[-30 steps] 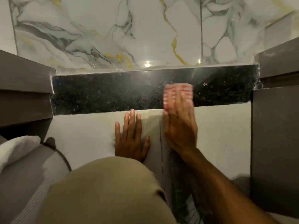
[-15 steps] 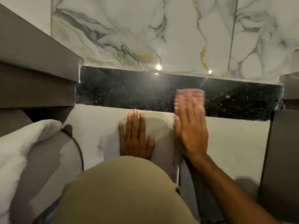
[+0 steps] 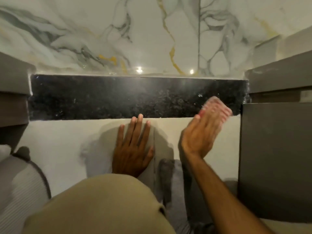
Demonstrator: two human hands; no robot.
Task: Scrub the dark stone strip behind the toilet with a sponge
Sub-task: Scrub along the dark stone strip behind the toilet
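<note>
A dark speckled stone strip [image 3: 118,97] runs across the wall between white marble above and a pale panel below. My right hand [image 3: 200,132] presses a pink sponge [image 3: 217,107] against the strip's right end, near its lower edge; the sponge is motion-blurred. My left hand [image 3: 133,146] lies flat with fingers spread on the pale panel [image 3: 59,149] just under the strip's middle, its fingertips reaching the strip's lower edge. The toilet itself is hidden below my tan-clothed body [image 3: 101,205].
Grey cabinet sides flank the strip, at left [image 3: 13,95] and at right [image 3: 273,157]. The veined marble wall [image 3: 152,34] rises behind. A grey ribbed fabric item [image 3: 22,186] lies at lower left.
My right hand has swept the sponge from the strip's middle to its right end. The left hand has stayed planted on the pale panel. My view has shifted.
</note>
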